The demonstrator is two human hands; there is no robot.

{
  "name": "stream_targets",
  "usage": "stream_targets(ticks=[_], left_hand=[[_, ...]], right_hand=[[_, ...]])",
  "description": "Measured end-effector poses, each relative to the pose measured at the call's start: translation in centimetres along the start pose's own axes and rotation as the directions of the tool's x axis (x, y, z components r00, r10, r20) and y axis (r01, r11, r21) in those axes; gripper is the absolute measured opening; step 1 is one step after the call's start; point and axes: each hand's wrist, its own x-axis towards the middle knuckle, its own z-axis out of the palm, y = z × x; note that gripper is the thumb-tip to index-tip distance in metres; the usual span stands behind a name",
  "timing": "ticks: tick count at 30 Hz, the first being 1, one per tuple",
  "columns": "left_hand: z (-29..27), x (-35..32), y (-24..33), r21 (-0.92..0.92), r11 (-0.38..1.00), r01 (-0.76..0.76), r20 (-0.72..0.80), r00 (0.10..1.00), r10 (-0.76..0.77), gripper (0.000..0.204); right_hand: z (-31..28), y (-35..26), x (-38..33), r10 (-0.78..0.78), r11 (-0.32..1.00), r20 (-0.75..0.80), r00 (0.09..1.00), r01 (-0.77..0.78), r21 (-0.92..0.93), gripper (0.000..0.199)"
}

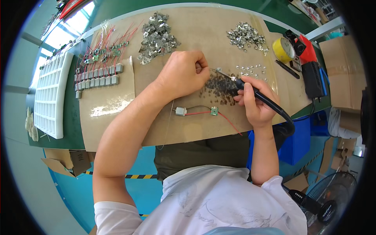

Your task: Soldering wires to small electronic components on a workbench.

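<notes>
My left hand [186, 72] is closed in a pinch over the middle of the board, on a thin solder wire [170, 113] that trails from it toward the table's front edge. A soldering iron [246, 84] with a black handle and cord is gripped in my right hand [256, 102]. Its tip meets a small shiny metal piece [218, 69] just right of my left fingers. Nearer to me lies a small motor [181, 111], joined by a red and a dark wire to a little green circuit board [214, 111].
Metal tabs [156, 37] are heaped at the back, small metal pieces [246, 35] at back right. Wired motors [96, 80] stand in rows at left beside a white compartment tray [51, 96]. Yellow tape [283, 50] and a black box [312, 80] sit right. Scorch marks [221, 88] darken the board.
</notes>
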Motion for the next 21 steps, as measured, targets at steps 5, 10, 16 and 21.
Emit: stream_targets(ticks=[5,10,16,21], left_hand=[[-0.5,-0.27,-0.1,0.018,1.0,-0.003,0.017,1.0,0.003,0.014],[-0.59,-0.15,-0.08,0.036,0.999,0.013,0.024,1.0,-0.014,0.014],[-0.41,-0.05,-0.02,0.04,0.999,0.004,0.028,1.0,-0.006,0.015],[-0.31,-0.07,-0.16,0.034,0.999,-0.015,0.024,1.0,0.014,0.015]], right_hand=[[0.64,-0.39,-0.27,0.015,0.998,-0.012,1.0,-0.014,0.056,0.015],[0.71,-0.23,-0.02,-0.027,0.999,-0.005,1.0,0.027,0.03,0.015],[0.52,-0.01,-0.03,-0.035,0.999,-0.002,0.999,0.035,0.026,0.015],[0.4,-0.2,-0.02,0.002,0.999,-0.011,1.0,-0.002,0.036,0.014]])
